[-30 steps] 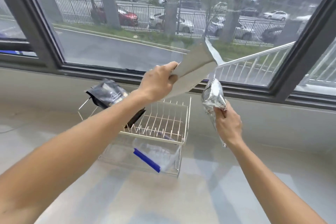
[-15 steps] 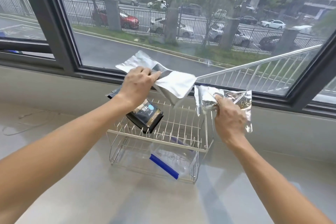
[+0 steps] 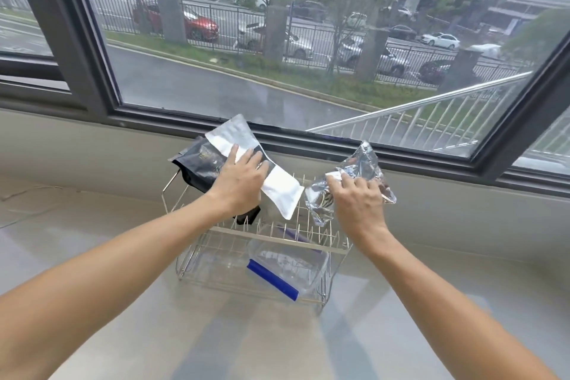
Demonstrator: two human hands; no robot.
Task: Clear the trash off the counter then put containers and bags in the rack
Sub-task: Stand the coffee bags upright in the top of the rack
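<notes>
A two-tier wire rack (image 3: 271, 237) stands on the counter below the window. My left hand (image 3: 240, 182) grips a flat silver pouch (image 3: 282, 191) whose lower corner dips among the upper prongs. My right hand (image 3: 357, 197) grips a crumpled foil bag (image 3: 364, 160) over the rack's right end. A black coffee bag (image 3: 200, 163) leans in the upper tier at the left, partly behind my left hand. A clear zip bag with a blue seal (image 3: 277, 274) lies in the lower tier.
The pale counter (image 3: 277, 342) stretches in front of the rack. A grey wall and a dark window frame (image 3: 431, 157) rise directly behind it. A thin cord (image 3: 30, 191) lies on the counter at far left.
Both hands have come down from in front of the window to the rack's top tier. The silver pouch now reaches the prongs and the foil bag hangs over the rack's right end.
</notes>
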